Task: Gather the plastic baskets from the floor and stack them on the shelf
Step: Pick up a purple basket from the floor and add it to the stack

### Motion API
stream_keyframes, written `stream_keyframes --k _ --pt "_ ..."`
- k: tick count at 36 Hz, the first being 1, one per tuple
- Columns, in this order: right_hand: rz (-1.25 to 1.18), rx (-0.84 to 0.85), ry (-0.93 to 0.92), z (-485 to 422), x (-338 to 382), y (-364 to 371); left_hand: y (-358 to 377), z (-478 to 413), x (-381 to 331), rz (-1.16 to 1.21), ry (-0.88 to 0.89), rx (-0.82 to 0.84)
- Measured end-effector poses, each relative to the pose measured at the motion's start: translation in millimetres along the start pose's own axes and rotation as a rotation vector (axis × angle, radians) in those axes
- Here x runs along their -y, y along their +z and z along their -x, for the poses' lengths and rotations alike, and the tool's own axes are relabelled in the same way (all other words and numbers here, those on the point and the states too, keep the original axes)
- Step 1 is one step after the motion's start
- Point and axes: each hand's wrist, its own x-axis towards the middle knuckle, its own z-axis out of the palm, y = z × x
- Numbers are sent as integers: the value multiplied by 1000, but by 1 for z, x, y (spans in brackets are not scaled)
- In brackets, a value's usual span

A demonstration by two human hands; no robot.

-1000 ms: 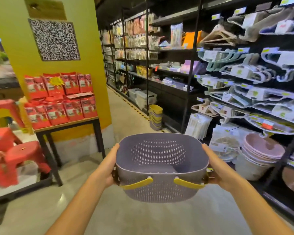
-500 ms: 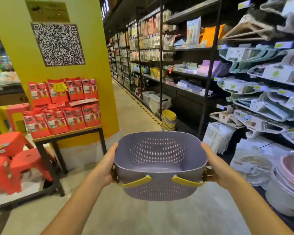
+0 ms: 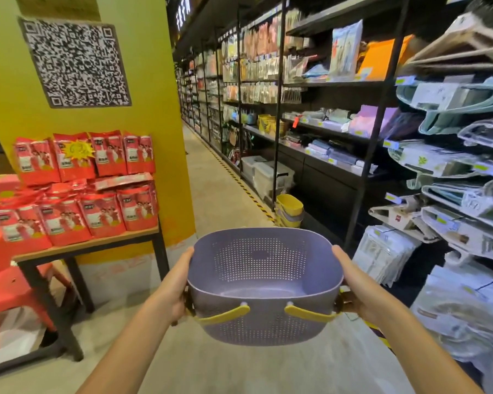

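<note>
- Head view: the left hand and the right hand are well apart, each one clamped on one short side of a purple basket, which is between them, in the air above the floor.
- The purple basket is upright with its opening up, a little tilted toward the camera; its walls are full of small holes and nothing lies inside it.
- Two yellow handles are folded down along its near wall, one beside each hand.
- Ahead of the hands and a little to the right, a stack of baskets stands on the floor at the foot of the dark shelf; the top one is yellow, a purple one shows under it.
- To the right of the right hand, the shelf carries packed hangers and plastic bags.
- To the left of the left hand stands a desk with red packets piled on it, in front of a yellow pillar that bears a big QR code sign.
- Further left, beside the desk, are red stools.
- Just behind the stack, clear storage boxes stand under the shelf.
</note>
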Motion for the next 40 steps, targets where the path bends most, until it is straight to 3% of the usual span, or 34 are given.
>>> stream_keyframes --k 19,40 --pt "-77 -98 38 -214 89 29 28 -256 -88 -71 11 121" --pt "-90 -46 -36 -534 186 -51 183 -529 -171 -100 21 66"
